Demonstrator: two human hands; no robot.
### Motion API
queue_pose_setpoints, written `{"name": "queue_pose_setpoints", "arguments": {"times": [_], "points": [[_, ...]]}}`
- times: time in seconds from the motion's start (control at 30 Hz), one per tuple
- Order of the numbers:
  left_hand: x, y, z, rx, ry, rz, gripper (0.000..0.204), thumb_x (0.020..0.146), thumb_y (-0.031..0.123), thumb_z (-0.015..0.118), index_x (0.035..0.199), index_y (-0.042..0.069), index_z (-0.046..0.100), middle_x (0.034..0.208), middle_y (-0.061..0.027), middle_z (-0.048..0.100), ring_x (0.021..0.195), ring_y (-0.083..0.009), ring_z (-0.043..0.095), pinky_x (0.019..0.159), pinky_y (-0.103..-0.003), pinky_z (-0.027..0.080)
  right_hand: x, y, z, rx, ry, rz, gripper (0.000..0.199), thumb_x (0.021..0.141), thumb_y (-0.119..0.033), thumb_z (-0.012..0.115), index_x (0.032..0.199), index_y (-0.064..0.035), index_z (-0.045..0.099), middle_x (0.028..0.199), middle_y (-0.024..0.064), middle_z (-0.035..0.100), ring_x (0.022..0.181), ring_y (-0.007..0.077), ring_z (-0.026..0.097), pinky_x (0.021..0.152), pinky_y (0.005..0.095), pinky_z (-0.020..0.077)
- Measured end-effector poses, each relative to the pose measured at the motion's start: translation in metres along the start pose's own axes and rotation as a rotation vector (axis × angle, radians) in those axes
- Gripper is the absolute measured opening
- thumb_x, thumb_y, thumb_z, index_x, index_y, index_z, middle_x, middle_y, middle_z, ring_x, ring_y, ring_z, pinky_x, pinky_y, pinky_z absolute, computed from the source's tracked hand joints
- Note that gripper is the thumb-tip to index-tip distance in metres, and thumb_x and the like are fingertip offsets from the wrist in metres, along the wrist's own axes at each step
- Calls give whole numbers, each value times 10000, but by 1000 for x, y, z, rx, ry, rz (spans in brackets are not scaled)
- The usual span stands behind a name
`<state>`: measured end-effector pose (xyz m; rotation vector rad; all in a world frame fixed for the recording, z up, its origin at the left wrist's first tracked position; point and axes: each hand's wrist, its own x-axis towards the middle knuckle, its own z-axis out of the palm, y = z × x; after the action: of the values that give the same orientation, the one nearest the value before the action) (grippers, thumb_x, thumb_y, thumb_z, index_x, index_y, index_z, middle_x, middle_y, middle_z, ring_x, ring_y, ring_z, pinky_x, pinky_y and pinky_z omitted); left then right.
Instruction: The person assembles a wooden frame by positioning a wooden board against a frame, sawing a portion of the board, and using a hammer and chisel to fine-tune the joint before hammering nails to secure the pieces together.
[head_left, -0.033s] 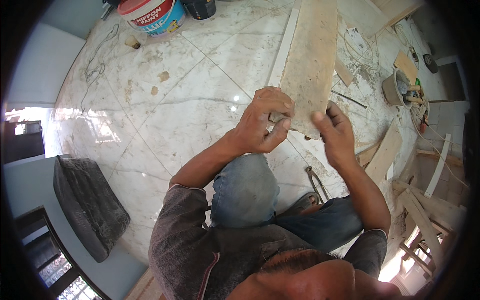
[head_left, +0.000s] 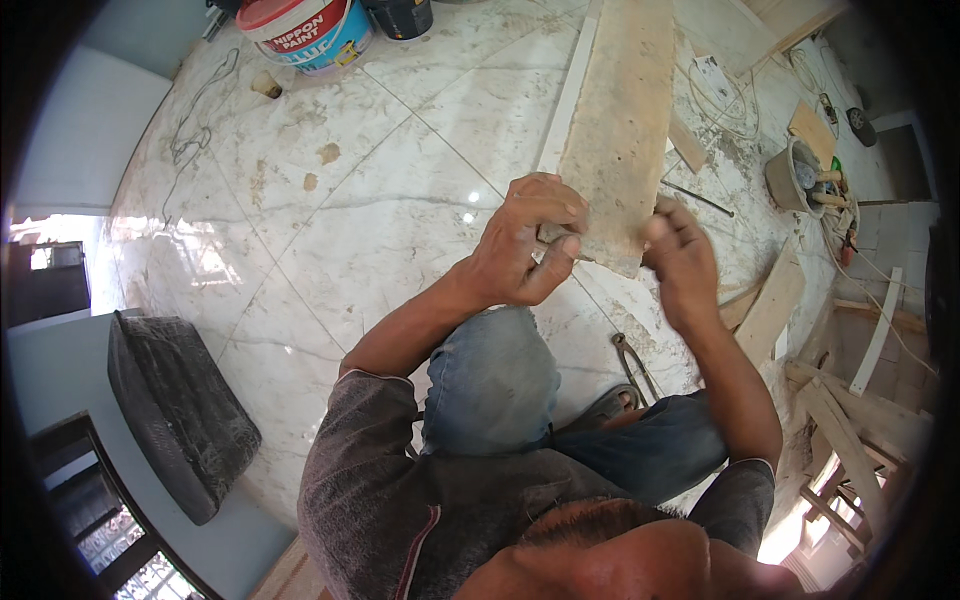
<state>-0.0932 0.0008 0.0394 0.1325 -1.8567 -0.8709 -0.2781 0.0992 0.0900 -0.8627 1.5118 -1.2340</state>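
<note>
"Wooden plank: location and hold?"
"Ahead, far end cut off by the upper edge. Left hand curls at its near-left corner, right hand at its right edge, blurred; we cannot tell whether either pinches it."
"Markings?"
"We note printed lettering on the red-and-blue paint bucket, cropped above."

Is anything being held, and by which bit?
The left hand holds the wooden board by its near left corner; whether the right hand grips it is unclear.
</note>
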Motion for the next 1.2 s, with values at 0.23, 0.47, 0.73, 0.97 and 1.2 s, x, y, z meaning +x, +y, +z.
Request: {"name": "queue_pose_setpoints", "arguments": {"times": [0.23, 0.47, 0.73, 0.97, 1.2], "points": [[-2, -5, -5, -63, -27, 32, 270, 884, 57, 403, 1146, 86, 345, 965, -136, 566, 876, -239, 554, 881, -452, 390, -19, -49, -30, -75, -165, -298, 230, 890, -90, 609, 1079, 39, 623, 929, 51, 583, 789, 126, 572, 683, 268, 486], [2, 2, -6, -121, 60, -47, 242, 817, 22, 463, 1059, 31, 462, 1020, -175, 540, 891, -255, 556, 819, -396, 443, -3, -67, 25, -497, -304, -582, 163, 865, -135, 651, 977, -18, 667, 816, 99, 629, 705, 176, 611, 609, 274, 474], [10, 16, -22, 101, -70, -106, 151, 786, 75, 533, 900, -2, 595, 1044, -177, 524, 900, -250, 552, 761, -341, 475, 8, -51, 33, -590, -277, -709, 148, 845, -117, 657, 947, -10, 650, 828, 104, 627, 700, 229, 616, 619, 303, 487], [16, 26, -22, 150, -76, -171, 146, 757, 83, 663, 873, 11, 611, 1031, -157, 542, 889, -239, 565, 714, -312, 486, 7, -49, 36, -549, -332, -671, 159, 851, -115, 645, 976, -17, 651, 823, 111, 619, 726, 242, 621, 629, 326, 491], [3, 16, -40, 146, 39, -204, 67, 808, 67, 673, 852, 42, 629, 1048, -124, 565, 920, -208, 580, 679, -267, 482, 14, -25, -61, -351, -54, -509, 258, 927, -219, 581, 1117, -56, 643, 1013, 60, 664, 852, 112, 602, 780, 269, 484]]}}
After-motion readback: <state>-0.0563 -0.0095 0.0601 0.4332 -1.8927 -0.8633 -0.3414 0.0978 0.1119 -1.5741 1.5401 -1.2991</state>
